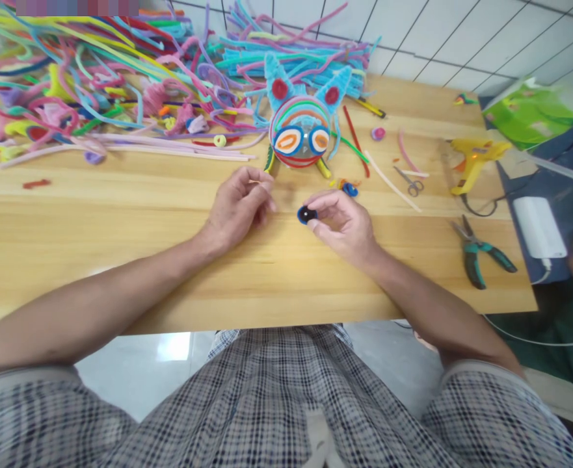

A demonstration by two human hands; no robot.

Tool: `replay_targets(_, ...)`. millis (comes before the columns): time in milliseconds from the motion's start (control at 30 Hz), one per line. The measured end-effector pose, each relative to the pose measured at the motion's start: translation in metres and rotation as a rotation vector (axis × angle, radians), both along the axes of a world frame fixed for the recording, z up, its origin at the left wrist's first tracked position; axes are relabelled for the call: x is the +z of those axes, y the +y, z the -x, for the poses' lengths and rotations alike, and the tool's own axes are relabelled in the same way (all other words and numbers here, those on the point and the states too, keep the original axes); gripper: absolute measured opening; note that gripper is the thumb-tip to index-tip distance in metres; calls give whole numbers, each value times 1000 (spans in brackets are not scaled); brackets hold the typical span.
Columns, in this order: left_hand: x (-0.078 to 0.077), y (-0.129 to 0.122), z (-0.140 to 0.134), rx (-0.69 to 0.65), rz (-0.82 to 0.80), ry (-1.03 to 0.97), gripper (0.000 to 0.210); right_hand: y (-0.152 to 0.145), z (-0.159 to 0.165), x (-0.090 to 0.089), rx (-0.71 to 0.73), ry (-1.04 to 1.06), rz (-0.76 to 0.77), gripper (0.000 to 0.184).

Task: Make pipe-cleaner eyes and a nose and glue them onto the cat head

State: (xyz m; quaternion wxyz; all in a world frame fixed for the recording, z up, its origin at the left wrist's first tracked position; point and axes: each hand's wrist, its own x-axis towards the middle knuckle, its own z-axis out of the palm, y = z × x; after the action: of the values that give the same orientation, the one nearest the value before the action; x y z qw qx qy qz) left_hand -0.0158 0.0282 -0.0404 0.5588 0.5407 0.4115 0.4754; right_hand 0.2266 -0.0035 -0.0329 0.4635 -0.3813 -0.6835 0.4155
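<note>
Between the thumb and fingers of my right hand [345,224] is a small round pipe-cleaner eye [306,214], black with a blue rim and a pale dot. My left hand [241,205] hovers to its left, thumb and fingers pressed together; whatever they may hold is too small or blurred to make out. Just beyond both hands stands a pipe-cleaner animal figure [300,133]. It has blue ears with red centres, white and orange eyes ringed in blue, and a clear rounded front. A blue coil [349,189] lies beyond my right hand.
Heaps of coloured pipe cleaners [120,84] cover the back left. On the right are pliers [479,253], small scissors [412,183], a yellow glue gun [479,159] with its cord, and loose pipe-cleaner pieces. Beyond the table's right edge sits a white power bank [538,227] with a cable.
</note>
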Motion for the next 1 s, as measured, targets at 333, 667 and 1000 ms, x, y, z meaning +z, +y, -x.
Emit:
replay_targets(333, 3, -21, -10, -172, -353, 219, 38, 5, 4, 10, 35, 164, 375, 48)
replay_targets(667, 18, -18, -8, -179, -149, 167, 47, 6, 6, 10, 122, 217, 526, 54)
replay_targets(1000, 8, -19, -9, -144, -207, 189, 40, 1, 8, 5, 75, 93, 419, 52)
